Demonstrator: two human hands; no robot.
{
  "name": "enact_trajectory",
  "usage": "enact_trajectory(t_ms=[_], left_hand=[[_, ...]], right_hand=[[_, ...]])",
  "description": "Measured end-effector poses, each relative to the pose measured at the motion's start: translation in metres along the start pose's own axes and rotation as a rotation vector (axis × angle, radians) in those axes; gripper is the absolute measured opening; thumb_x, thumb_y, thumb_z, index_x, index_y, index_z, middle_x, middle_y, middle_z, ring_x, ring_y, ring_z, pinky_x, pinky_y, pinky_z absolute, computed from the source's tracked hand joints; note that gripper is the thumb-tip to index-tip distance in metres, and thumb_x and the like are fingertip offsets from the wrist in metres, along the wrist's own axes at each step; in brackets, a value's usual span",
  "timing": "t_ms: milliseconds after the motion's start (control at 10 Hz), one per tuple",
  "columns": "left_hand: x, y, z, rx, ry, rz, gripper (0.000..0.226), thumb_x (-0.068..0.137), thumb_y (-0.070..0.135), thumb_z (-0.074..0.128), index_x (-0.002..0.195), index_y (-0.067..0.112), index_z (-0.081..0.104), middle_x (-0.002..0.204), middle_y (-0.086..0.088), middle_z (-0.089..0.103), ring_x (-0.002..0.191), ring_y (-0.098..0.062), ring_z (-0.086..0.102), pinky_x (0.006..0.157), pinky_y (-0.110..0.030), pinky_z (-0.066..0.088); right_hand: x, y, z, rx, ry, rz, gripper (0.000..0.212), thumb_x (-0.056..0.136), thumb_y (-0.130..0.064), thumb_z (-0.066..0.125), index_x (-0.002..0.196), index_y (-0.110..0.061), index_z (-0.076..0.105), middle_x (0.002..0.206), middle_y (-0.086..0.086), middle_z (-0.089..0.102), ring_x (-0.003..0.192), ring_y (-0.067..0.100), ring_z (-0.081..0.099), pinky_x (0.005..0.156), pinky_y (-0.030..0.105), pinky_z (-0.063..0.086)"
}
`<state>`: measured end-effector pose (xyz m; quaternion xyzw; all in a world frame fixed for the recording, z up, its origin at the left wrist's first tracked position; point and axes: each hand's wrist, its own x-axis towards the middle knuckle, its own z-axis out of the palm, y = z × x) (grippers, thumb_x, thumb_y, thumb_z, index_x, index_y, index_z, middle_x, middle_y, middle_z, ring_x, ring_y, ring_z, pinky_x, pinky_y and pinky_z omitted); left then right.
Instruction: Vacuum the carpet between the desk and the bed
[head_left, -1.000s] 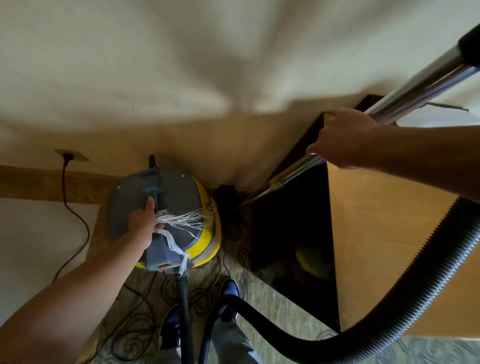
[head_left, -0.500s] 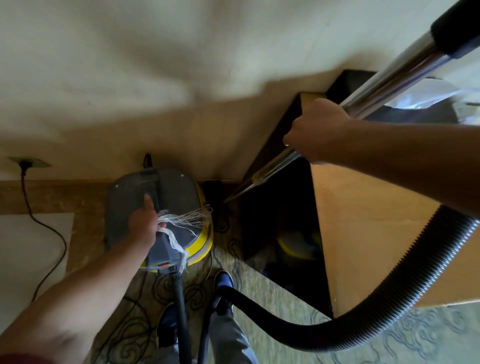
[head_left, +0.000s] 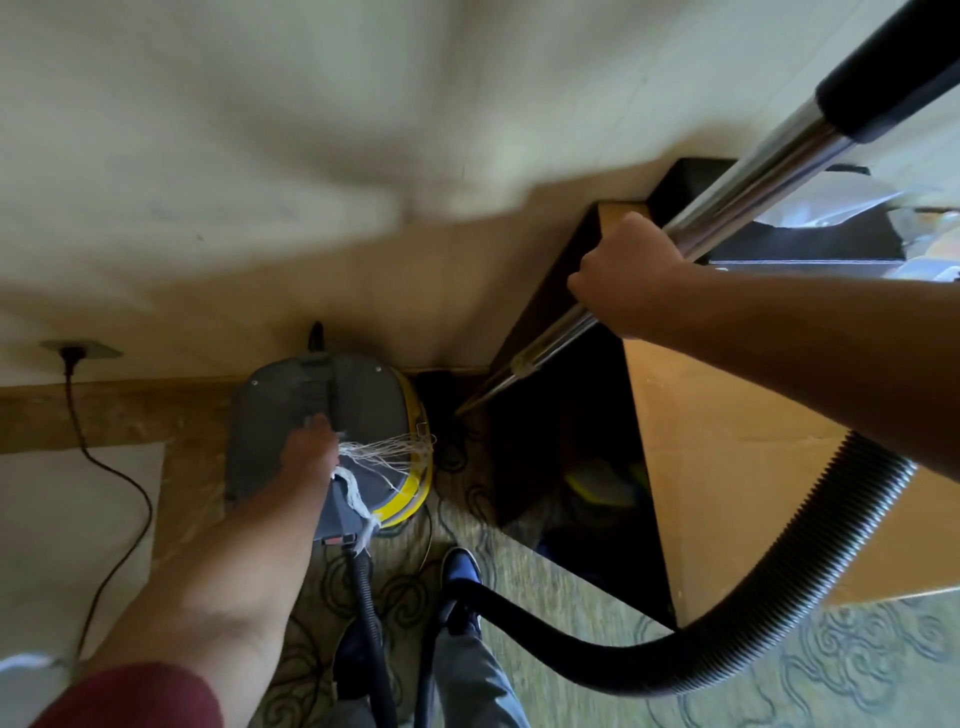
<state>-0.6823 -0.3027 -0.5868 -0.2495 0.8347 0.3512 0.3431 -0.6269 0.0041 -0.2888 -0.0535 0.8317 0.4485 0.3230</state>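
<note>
Left hand (head_left: 310, 451) is down on top of the grey and yellow vacuum (head_left: 332, 436) sitting by the wall, fingers wrapped on its handle, while over on the right my right hand (head_left: 626, 278) is fisted around the metal tube (head_left: 737, 208), its tip pointing under the desk (head_left: 727, 467).

Furnished room, likely a bedroom or hotel room: patterned carpet (head_left: 571, 587) covering the floor, wooden table (head_left: 727, 493) standing against papered wall (head_left: 260, 156).

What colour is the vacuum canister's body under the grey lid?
Yellow: the vacuum canister shows a yellow band below its grey top, clearest in the head view.
</note>
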Motion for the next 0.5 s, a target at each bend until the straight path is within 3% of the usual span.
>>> enact_trajectory(t_ms=[100,200,300,400,500], left_hand=[[-0.011,0.008,0.002,0.246,0.037,0.024,0.05,0.102,0.031,0.042,0.137,-0.002,0.054,0.142,-0.023,0.053,0.129,-0.04,0.051,0.105,-0.041,0.045],[-0.022,0.021,-0.001,0.434,0.11,0.053,0.055,0.105,0.035,0.031,0.145,0.001,0.046,0.152,-0.021,0.041,0.14,-0.036,0.038,0.114,-0.041,0.03],[-0.033,0.032,-0.012,0.462,0.152,0.071,0.066,0.096,0.045,0.047,0.142,-0.002,0.048,0.145,-0.023,0.047,0.134,-0.039,0.045,0.109,-0.045,0.039],[-0.065,0.046,-0.025,0.467,0.22,0.256,0.065,0.089,0.041,0.058,0.135,-0.004,0.05,0.137,-0.026,0.049,0.124,-0.042,0.051,0.099,-0.049,0.047],[-0.098,0.07,-0.041,0.605,0.311,0.518,0.048,0.089,0.032,0.061,0.124,0.001,0.055,0.128,-0.021,0.05,0.118,-0.041,0.052,0.093,-0.049,0.047]], right_hand=[[0.008,-0.007,0.01,0.014,0.01,0.087,0.024,0.097,-0.032,0.062,0.119,-0.022,0.067,0.116,0.005,0.071,0.11,0.031,0.065,0.097,0.045,0.043],[0.001,-0.014,0.008,-0.003,0.023,0.099,0.035,0.096,-0.036,0.061,0.129,-0.023,0.065,0.127,0.008,0.069,0.121,0.034,0.059,0.106,0.052,0.037],[-0.004,-0.017,0.009,0.043,0.124,0.062,0.045,0.098,-0.037,0.058,0.14,-0.02,0.058,0.14,0.012,0.058,0.129,0.035,0.052,0.116,0.06,0.027],[-0.025,-0.014,-0.003,0.071,0.221,0.073,0.047,0.1,-0.033,0.051,0.144,-0.015,0.053,0.145,0.018,0.05,0.134,0.039,0.046,0.12,0.063,0.02],[-0.047,-0.005,-0.02,0.075,0.31,0.111,0.047,0.099,-0.029,0.05,0.143,-0.011,0.052,0.144,0.019,0.047,0.134,0.04,0.044,0.12,0.059,0.022]])
